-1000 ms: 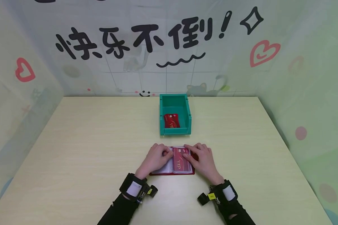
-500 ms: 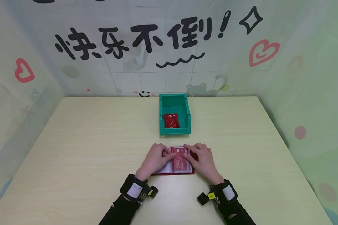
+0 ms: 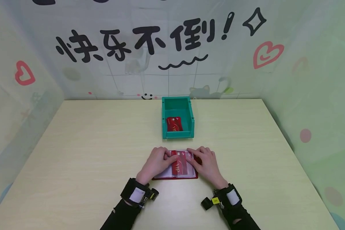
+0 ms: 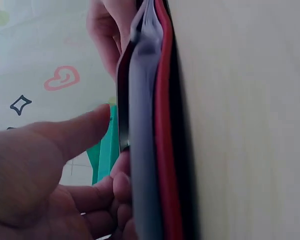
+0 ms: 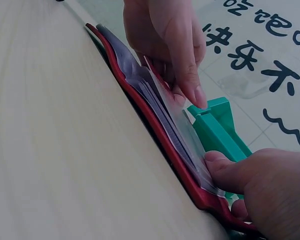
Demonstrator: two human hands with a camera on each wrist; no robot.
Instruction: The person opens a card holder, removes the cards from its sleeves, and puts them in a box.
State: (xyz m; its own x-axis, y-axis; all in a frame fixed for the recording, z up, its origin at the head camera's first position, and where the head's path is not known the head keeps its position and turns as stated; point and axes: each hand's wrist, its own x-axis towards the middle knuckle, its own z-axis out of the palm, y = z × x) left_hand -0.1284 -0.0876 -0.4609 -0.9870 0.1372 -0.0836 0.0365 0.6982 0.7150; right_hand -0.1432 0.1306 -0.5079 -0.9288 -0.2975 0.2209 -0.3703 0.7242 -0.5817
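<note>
A card holder with a red cover (image 3: 175,176) and clear sleeves lies open on the table in front of me. A red VIP card (image 3: 179,166) sticks partway out of a sleeve toward the left. My left hand (image 3: 168,157) pinches that card at its left edge; in the left wrist view the thumb (image 4: 85,130) sits over the card's dark edge (image 4: 123,115). My right hand (image 3: 194,156) rests with straight fingers on the holder's right page. In the right wrist view its thumb (image 5: 230,167) presses on the clear sleeve (image 5: 162,107).
A green open-front bin (image 3: 178,103) stands just beyond the holder, with another red card (image 3: 174,124) lying inside it. The pale wooden table (image 3: 89,143) is walled in by printed panels at the back and on both sides.
The red VIP card has slid a little to the left out of its sleeve under my left hand. My right hand has stayed in place on the holder.
</note>
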